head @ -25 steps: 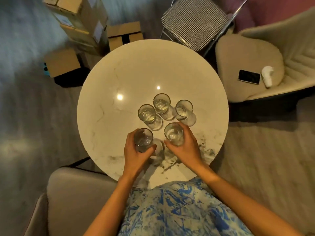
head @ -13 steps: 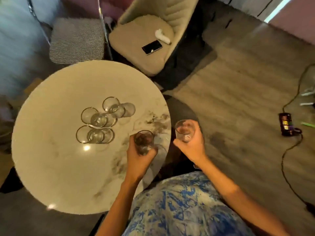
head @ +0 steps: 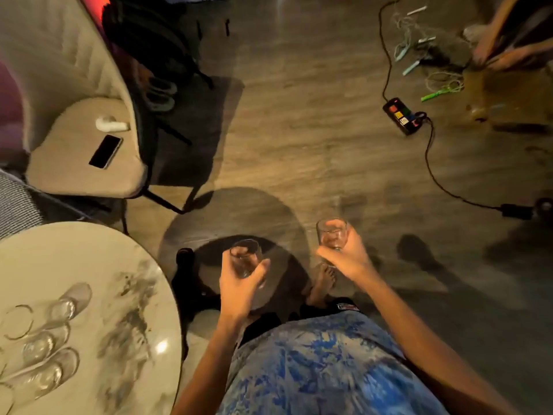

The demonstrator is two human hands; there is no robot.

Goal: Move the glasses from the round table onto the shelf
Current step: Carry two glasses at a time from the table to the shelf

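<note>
Over the floor (head: 314, 145), the left hand (head: 239, 283) grips one glass (head: 245, 259) and the right hand (head: 347, 256) another glass (head: 332, 233), three glasses (head: 45, 345) standing on the round surface (head: 125, 310).

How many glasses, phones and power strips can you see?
Glasses: 5
Phone: 1
Power strip: 1
Total: 7

Warm, dim light falls on a wood-plank floor (head: 299, 130). A beige padded chair (head: 68, 178) stands at the left, a black phone (head: 105, 151) and a small white object (head: 111, 124) on its seat. A black power strip (head: 402, 116) and its cable (head: 431, 163) lie at the right.
</note>
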